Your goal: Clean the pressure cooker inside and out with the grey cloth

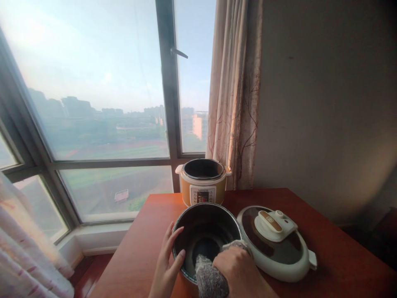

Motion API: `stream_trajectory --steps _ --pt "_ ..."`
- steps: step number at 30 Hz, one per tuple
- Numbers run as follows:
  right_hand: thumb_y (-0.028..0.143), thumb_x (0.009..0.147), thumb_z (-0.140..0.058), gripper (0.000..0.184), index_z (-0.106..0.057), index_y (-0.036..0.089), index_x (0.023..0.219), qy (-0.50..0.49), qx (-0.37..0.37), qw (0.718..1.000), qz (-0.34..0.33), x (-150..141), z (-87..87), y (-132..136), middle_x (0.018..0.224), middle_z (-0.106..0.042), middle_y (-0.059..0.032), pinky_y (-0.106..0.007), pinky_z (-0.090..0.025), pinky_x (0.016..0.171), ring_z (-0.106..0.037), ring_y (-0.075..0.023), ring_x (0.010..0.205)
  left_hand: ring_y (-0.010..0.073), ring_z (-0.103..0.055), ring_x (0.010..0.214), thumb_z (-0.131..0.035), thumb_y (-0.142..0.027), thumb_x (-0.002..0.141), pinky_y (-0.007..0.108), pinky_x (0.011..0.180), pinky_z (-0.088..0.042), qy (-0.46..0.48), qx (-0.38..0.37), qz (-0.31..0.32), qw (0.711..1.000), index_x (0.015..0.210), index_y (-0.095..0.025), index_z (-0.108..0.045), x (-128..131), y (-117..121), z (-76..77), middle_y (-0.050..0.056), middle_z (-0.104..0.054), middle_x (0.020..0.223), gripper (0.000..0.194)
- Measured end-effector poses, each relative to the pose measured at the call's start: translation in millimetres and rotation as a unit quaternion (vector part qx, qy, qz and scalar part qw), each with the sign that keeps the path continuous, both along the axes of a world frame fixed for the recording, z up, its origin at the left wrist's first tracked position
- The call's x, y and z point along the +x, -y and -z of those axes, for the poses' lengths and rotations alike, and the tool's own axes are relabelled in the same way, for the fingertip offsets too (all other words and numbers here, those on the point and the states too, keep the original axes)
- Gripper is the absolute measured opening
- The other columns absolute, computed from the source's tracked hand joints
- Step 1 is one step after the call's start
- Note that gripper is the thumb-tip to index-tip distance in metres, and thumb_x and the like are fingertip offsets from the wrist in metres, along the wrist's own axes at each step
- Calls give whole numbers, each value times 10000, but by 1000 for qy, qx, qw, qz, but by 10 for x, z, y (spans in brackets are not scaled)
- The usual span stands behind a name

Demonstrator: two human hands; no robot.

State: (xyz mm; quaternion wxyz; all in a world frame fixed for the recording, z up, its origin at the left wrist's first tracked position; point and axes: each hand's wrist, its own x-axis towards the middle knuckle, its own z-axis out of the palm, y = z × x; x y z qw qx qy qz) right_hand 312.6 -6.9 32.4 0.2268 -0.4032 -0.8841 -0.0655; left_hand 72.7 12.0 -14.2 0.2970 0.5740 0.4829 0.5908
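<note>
A dark inner pot (pixel 205 227) stands on the reddish wooden table (pixel 338 256) in front of me. My left hand (pixel 166 265) grips its left rim, thumb hooked over the edge and fingers against the outer wall. My right hand (pixel 240 275) is closed on a grey cloth (pixel 208 278), which is pressed into the pot at its near side. Behind the pot sits the yellow pressure cooker base (pixel 203 182) without its pot. The cooker's white and dark lid (pixel 276 242) lies flat on the table just right of the pot.
A large window (pixel 93 103) fills the left and back, with a patterned curtain (pixel 234 95) hanging at the corner behind the cooker. A plain wall (pixel 328 103) runs along the right. More curtain fabric (pixel 27 256) hangs at lower left beside the table.
</note>
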Motion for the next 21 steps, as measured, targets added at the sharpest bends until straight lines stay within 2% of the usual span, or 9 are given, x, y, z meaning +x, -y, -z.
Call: stream_trajectory --steps 3,7,12,16,21 --pt "418 723 -712 294 -507 226 639 -6 35 999 10 -50 64 -20 644 -661 25 -311 -299 599 -595 -161 589 364 -433 1411 -633 -476 877 538 1187 -319 -40 -1 -41 998 1315 -251 -629 222 230 90 114 -550 1450 493" --pt "356 739 -715 264 -510 227 633 -15 67 998 6 -82 170 -66 611 -647 27 -311 -280 582 -581 -160 568 365 -482 1367 -593 -454 895 523 1152 -378 -40 8 -88 995 1327 -228 -598 340 336 123 117 -591 1394 487" --pt "326 767 -693 225 -524 229 655 -34 90 995 2 -104 230 -62 627 -652 32 -323 -282 598 -587 -163 572 368 -556 1288 -633 -398 842 511 1097 -442 -66 -13 -19 998 1250 -223 -672 181 259 12 121 -642 1331 446" --pt "308 772 -674 199 -515 232 678 -32 96 995 2 -113 245 -7 636 -654 29 -336 -263 579 -581 -164 565 379 -587 1235 -651 -371 782 501 1055 -472 -76 -2 9 997 1128 -237 -753 136 204 -191 124 -671 1278 385" --pt "244 767 -660 132 -539 237 717 -20 82 996 -11 -69 321 -20 664 -664 38 -336 -246 566 -579 -157 569 368 -604 1196 -647 -326 746 483 1054 -463 -87 -25 82 993 1060 -254 -786 70 94 -417 105 -703 1215 351"
